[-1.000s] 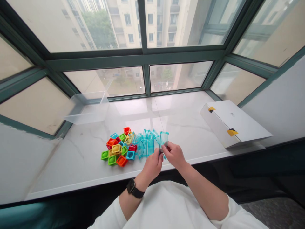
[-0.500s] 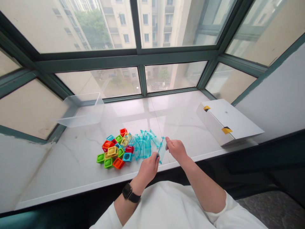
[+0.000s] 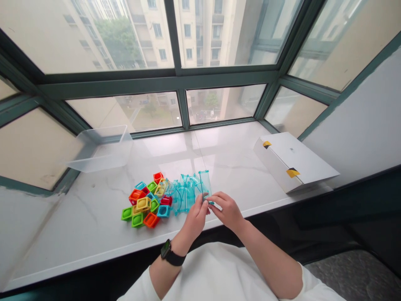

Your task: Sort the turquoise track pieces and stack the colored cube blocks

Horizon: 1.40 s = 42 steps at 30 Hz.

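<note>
A clear blue plastic piece (image 3: 205, 184) stands upright between my two hands over the front of the white sill (image 3: 94, 217). My left hand (image 3: 196, 217), with a black watch on the wrist, pinches its lower edge. My right hand (image 3: 227, 209) pinches the same edge from the right. Just behind and to the left lies a heap of similar clear blue curved pieces (image 3: 184, 192). Left of those sits a pile of coloured square frames (image 3: 145, 200) in red, orange, yellow, green and blue.
An empty clear plastic bin (image 3: 103, 148) stands at the back left of the sill by the window. A white cardboard box (image 3: 293, 161) with yellow-and-black tape lies at the right end. Window frames rise behind; the sill's front edge is close to my body.
The blue piece was turned edge-on and held lower half a second ago; now it is upright again and my hands have closed in together beneath it. The camera view has shifted slightly.
</note>
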Each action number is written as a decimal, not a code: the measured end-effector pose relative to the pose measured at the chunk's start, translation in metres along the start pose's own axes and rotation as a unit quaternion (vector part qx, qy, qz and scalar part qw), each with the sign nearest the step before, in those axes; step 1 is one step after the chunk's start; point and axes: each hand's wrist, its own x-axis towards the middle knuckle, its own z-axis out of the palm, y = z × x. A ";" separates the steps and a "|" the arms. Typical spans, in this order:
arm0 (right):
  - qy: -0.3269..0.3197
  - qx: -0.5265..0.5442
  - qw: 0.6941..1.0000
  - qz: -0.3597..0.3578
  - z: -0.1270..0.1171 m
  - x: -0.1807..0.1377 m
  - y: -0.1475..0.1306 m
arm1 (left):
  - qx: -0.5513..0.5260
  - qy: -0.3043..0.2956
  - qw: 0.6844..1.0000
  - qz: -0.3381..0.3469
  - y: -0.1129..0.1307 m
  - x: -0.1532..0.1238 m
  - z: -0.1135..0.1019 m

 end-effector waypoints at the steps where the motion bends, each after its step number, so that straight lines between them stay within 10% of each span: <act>1: 0.005 -0.004 1.000 0.005 -0.002 -0.001 0.005 | 0.006 -0.010 1.000 0.005 -0.002 0.000 0.001; 19: 0.075 -0.123 0.972 0.184 -0.042 -0.002 0.169 | 0.254 -0.065 0.953 0.155 -0.075 0.005 0.011; 42: 0.045 -0.188 0.966 0.169 -0.027 0.001 0.193 | 0.334 -0.101 0.921 0.175 -0.067 0.005 0.013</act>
